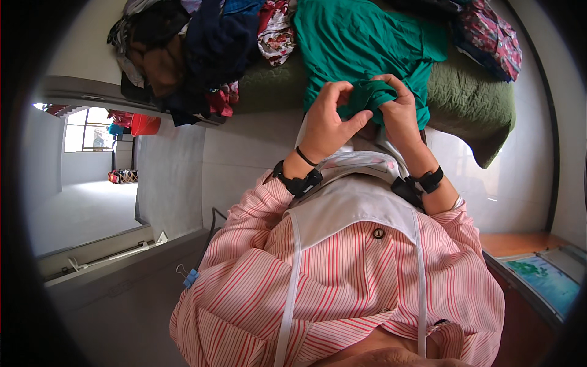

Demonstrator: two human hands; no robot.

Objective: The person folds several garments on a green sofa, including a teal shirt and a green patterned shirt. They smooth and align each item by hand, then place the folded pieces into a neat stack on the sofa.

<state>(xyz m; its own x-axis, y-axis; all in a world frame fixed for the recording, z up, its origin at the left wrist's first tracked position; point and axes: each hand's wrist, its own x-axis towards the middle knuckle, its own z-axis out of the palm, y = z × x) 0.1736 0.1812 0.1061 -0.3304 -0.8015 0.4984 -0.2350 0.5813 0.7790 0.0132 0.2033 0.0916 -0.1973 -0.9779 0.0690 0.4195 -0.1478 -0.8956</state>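
Observation:
A green garment (373, 37) of thin, wrinkled cloth lies spread over the padded green cover in front of me, its near end bunched up and raised. At that bunched end my left hand (330, 121) is closed, fingers curled round the cloth and thumb stretched along its near side. My right hand (400, 110) grips the same bundle from the other side, fingertips pressed into the folds. The hands are close together, with a rolled loop of cloth between them. Whether the bundle is a sleeve, collar or hem I cannot tell.
Left of the garment is a heap of dark clothes (214, 43), with a floral red-and-white cloth (276, 33) beside it. A folded floral garment (489, 37) lies at the far right. The green quilted cover (474, 101) hangs over the near edge. A red bucket (145, 125) shows through the opening at left.

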